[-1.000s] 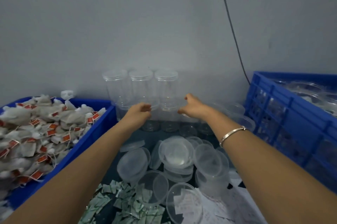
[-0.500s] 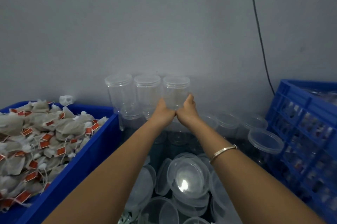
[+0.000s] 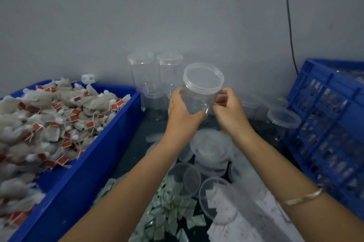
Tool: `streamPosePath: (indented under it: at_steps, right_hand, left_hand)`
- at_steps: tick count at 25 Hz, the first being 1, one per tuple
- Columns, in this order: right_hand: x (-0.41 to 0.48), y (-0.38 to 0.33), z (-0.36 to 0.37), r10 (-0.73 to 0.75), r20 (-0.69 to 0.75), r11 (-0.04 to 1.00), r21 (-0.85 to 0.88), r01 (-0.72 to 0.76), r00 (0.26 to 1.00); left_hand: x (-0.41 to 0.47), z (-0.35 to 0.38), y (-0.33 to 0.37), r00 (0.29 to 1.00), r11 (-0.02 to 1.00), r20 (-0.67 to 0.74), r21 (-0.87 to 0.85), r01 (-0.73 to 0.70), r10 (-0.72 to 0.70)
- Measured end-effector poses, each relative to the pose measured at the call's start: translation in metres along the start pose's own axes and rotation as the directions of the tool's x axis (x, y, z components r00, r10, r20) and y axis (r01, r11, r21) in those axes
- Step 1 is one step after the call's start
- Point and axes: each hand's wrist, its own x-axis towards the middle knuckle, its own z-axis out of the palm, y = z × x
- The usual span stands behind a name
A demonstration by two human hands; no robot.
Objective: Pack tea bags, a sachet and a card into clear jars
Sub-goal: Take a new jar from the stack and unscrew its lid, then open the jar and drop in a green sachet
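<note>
Fingers [image 3: 175,96] around clear jar [image 3: 199,101]

- Far wall [image 3: 177,5]: plain grey, matte, evenly lit across the full width.
- Black cable [image 3: 289,24]: runs down the wall at far right, passing behind a blue crate [image 3: 325,88].
- Work surface [image 3: 136,143]: dark.

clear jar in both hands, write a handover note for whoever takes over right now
Left hand and right hand both grip the clear lidded plastic jar, held up; it looks empty.
Tea bags with red tags fill the blue bin on the left; green-white sachets lie in front, white cards at right.
Done: jar in hand. Left: open it, pack, close.
</note>
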Motion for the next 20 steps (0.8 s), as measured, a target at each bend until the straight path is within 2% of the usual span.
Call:
streamPosePath:
  at_steps: [2, 6, 11, 13, 16, 18, 20]
  right_hand:
    - [-0.027, -0.005, -0.006, -0.035, 0.044, 0.999, -0.011, 0.036, 0.998]
    - [-0.072, -0.021, -0.019, -0.022, 0.299, 0.997, -0.068, 0.045, 0.954]
    - [-0.114, -0.044, -0.032, -0.004, 0.455, 0.947, -0.284, 0.149, 0.891]
    - [-0.135, -0.049, -0.029, 0.019, 0.556, 0.847, -0.451, 0.282, 0.831]
    - [-0.155, -0.052, -0.026, 0.235, 0.685, 0.708, -0.607, 0.361, 0.69]
    - [-0.159, -0.054, -0.025, 0.369, 0.717, 0.687, -0.639, 0.347, 0.591]
    - [-0.162, -0.056, -0.023, 0.393, 0.722, 0.695, -0.639, 0.331, 0.569]
  left_hand:
    - [-0.032, -0.009, -0.001, 1.0, 0.999, -0.018, -0.035, -0.012, 0.012]
    - [-0.09, -0.032, -0.012, 0.998, 0.997, -0.013, -0.046, -0.062, 0.061]
    - [-0.171, -0.052, -0.044, 0.98, 0.999, 0.194, 0.014, -0.052, 0.048]
    - [-0.188, -0.057, -0.051, 0.969, 0.994, 0.245, 0.087, -0.066, 0.043]
    - [-0.201, -0.062, -0.057, 0.96, 0.953, 0.255, 0.246, -0.176, 0.112]
    - [-0.206, -0.064, -0.059, 0.953, 0.915, 0.269, 0.332, -0.23, 0.142]
    - [-0.207, -0.066, -0.063, 0.947, 0.91, 0.287, 0.338, -0.24, 0.143]
